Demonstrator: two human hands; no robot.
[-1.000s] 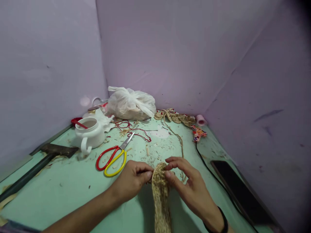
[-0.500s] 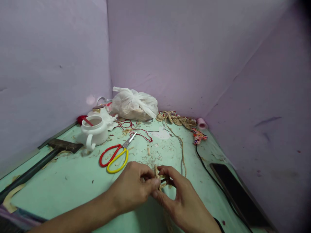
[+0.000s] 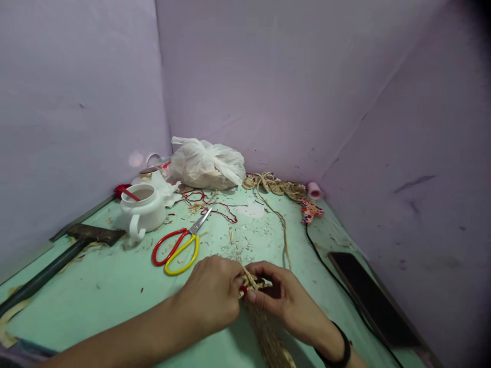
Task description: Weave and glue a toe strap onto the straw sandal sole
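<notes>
Close together over the front of the table, both hands work a piece of braided straw cord. My left hand is closed, its fingertips on the cord's left side and partly hidden behind its own back. My right hand, with a black band at the wrist, pinches the cord between thumb and fingers; loops of it show in the gap. A small red bit sits by the right thumb. Below the hands hangs a brown bundle of straw fibres.
Scissors with red and yellow handles lie left of centre. Further left are a white pot and a hammer. A tied plastic bag and woven straw pieces sit against the back wall. A phone and black cable lie right.
The cord has turned in my fingers, and the red bit and fibre bundle now show. My left hand has rolled over, back upward. The view has shifted slightly right.
</notes>
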